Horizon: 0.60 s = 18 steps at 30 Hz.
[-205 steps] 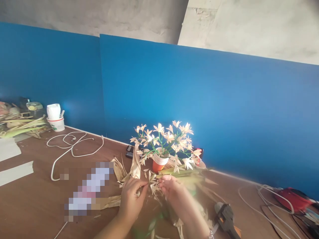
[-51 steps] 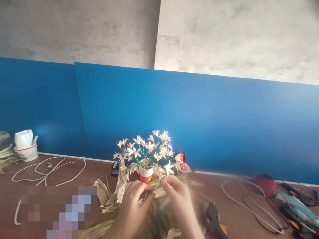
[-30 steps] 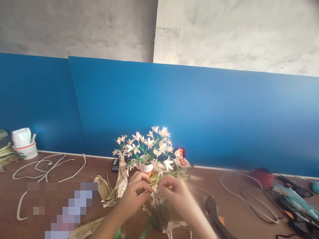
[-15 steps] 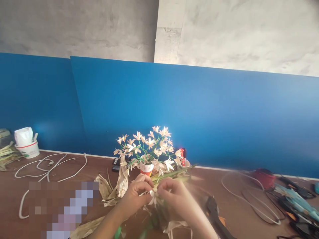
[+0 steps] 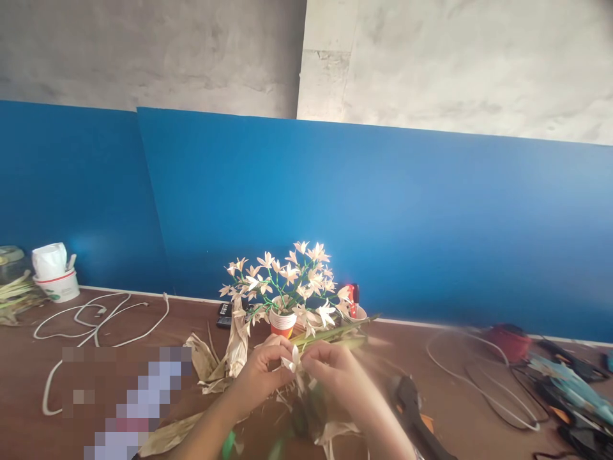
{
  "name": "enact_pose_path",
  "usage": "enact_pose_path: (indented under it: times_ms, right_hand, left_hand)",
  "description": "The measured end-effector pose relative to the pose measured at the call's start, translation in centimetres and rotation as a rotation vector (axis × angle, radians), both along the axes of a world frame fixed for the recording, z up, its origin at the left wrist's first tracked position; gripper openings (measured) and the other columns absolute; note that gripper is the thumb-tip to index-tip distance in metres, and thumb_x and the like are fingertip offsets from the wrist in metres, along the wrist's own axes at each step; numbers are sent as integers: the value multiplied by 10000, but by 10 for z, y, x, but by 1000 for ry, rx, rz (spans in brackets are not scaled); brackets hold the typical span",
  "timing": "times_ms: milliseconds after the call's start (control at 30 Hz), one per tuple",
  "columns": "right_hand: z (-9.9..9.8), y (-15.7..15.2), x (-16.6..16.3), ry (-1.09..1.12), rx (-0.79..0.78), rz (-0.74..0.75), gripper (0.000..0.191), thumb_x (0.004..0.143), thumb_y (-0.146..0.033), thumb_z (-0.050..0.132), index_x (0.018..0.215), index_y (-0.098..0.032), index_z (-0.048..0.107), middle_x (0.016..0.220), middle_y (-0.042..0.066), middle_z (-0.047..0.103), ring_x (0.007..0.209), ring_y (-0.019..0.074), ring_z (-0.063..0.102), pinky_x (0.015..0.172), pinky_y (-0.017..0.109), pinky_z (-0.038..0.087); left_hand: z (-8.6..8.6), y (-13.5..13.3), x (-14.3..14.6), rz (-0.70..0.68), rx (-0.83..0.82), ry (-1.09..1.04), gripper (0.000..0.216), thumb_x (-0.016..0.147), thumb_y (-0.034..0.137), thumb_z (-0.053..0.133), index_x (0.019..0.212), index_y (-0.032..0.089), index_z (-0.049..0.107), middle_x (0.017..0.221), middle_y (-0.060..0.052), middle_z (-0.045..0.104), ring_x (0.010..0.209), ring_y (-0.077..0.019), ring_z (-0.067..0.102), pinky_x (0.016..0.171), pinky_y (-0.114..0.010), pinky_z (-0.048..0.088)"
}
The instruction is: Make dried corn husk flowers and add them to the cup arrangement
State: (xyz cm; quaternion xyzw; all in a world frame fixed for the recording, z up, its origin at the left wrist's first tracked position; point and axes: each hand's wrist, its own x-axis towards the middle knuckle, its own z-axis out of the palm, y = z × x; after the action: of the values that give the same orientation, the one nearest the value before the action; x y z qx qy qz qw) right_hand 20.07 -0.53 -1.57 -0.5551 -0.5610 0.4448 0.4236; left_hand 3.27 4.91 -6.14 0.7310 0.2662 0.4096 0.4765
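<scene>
A small pale flower (image 5: 292, 361) with pointed petals, seemingly of dried husk, is held between my two hands. My left hand (image 5: 268, 368) pinches it from the left with thumb and fingers. From the right, my right hand (image 5: 331, 367) is closed at its base, the fingers curled and partly hiding the grip. Just beyond my hands stands a paper cup (image 5: 281, 323) filled with a bunch of similar pale flowers (image 5: 288, 273) on green stems. Long green-yellow stalks (image 5: 342, 332) lie behind my right hand. Dried husks (image 5: 204, 364) lie left of my left hand.
A black tool (image 5: 412, 409) lies right of my right arm. White cables (image 5: 108, 319) and a white tub (image 5: 62, 286) are at the left. Farther right are a red container (image 5: 510, 343), a loose cord and several dark tools. A blue partition (image 5: 383, 217) borders the table.
The flower between my fingers has turned and risen slightly, its petals now pointing up and left. Both hands keep nearly the same place.
</scene>
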Motion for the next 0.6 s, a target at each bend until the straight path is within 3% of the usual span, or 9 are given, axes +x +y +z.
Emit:
enact_pose_path:
  times_ms: [233,467,600]
  right_hand:
    - [11,-4,4,8,-16,-74,407,779,-552,586,753,-166,713,649,7,633,608,144,528,547,223,362]
    - [0,-2,7,11,-45,-38,352,765,-488,641,691,-145,659,537,-38,543,505,90,405,488,206,290]
    - [4,-4,5,30,-64,-13,302,775,-429,617,634,-163,642,522,-36,575,477,90,444,479,201,313]
  left_hand:
    - [3,-1,-3,-58,14,66,175,803,365,653,728,216,705,869,-34,621,912,-192,576,844,-315,448]
    - [3,1,-3,-9,29,47,193,798,370,658,703,209,705,831,-34,612,883,-191,568,829,-316,443]
    - [1,5,-4,78,56,-8,186,783,361,672,691,201,693,839,-39,608,863,-190,565,825,-324,440]
